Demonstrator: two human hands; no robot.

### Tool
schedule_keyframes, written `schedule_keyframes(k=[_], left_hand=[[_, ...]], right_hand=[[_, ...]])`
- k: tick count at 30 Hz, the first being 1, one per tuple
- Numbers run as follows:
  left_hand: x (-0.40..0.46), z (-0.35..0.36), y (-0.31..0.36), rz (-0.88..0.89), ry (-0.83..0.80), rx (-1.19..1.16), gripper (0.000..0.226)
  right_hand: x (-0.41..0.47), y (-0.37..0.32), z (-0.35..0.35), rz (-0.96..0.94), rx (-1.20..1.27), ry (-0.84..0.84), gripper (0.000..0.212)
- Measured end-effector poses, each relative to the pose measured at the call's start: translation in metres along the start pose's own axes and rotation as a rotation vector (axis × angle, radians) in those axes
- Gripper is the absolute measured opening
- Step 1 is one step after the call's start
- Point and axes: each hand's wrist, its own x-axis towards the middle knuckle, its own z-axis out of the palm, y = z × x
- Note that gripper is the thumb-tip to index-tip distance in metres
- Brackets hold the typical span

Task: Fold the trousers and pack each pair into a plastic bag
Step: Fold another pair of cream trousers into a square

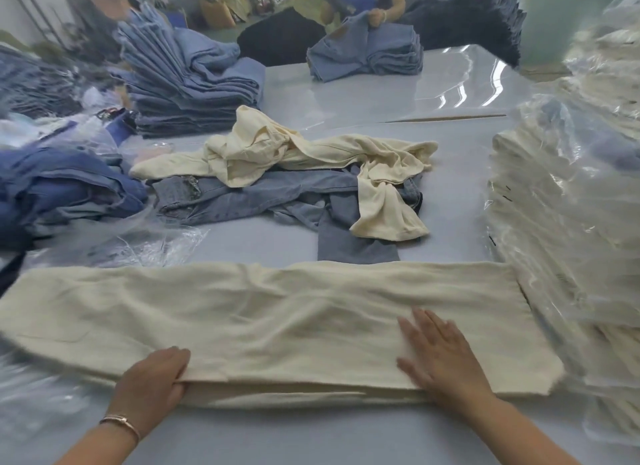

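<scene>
Far left: a loose heap of blue denim (62, 187) with crumpled clear plastic bags (149, 246) at its foot, and behind it a neat stack of folded jeans (194, 97).

Near left: our left hand (152, 378) grips the near edge of the cream trousers (277, 326), fingers curled under the top layer, thumb side up. A bracelet (121, 423) sits on that wrist.

Centre: the cream trousers lie lengthwise across the grey table (311, 437), just in front of us, legs laid one on the other, mostly flat with a few soft ridges. Beyond them, an unsorted tangle of another cream pair (311, 153) lying over grey-blue jeans (277, 194).

Near right: our right hand (440, 354) lies open and flat on the cloth, fingers spread, pressing down, gripping nothing.

Far right: a tall pile of bagged cream trousers (561, 205). At the table's far end another person (377, 14) handles folded jeans.

Judgement: we are at the smoothing stage of the fold, with the bag not yet started. The next move likely calls for bringing one end over the other, edges kept square, then fetching a bag from the left.
</scene>
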Motion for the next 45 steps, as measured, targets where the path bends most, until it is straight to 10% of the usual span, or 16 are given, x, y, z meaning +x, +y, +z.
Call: schedule_keyframes(k=[7, 12, 18, 26, 33, 40, 45], left_hand=[[-0.024, 0.006, -0.017, -0.112, -0.493, -0.172, 0.009], [0.019, -0.002, -0.032, -0.319, -0.279, -0.389, 0.006], [0.140, 0.022, -0.074, -0.287, -0.210, -0.284, 0.035], [0.207, 0.043, -0.106, -0.158, -0.704, -0.052, 0.016], [0.215, 0.039, -0.125, -0.213, -0.501, -0.286, 0.018], [0.180, 0.054, -0.106, -0.354, -0.025, -0.140, 0.072], [0.129, 0.075, -0.077, -0.282, -0.415, -0.034, 0.088]], right_hand=[[0.021, -0.023, -0.007, 0.095, 0.200, 0.257, 0.044], [0.089, -0.034, -0.033, 0.060, 0.305, 0.551, 0.038], [0.148, 0.007, -0.058, 0.305, -0.001, 0.015, 0.034], [0.143, 0.047, -0.071, 0.309, -0.198, -0.177, 0.009], [0.147, 0.059, -0.081, 0.405, -0.100, -0.105, 0.013], [0.148, 0.040, -0.073, 0.507, 0.165, 0.391, 0.050], [0.139, -0.058, -0.042, -0.010, 0.129, 0.531, 0.063]])
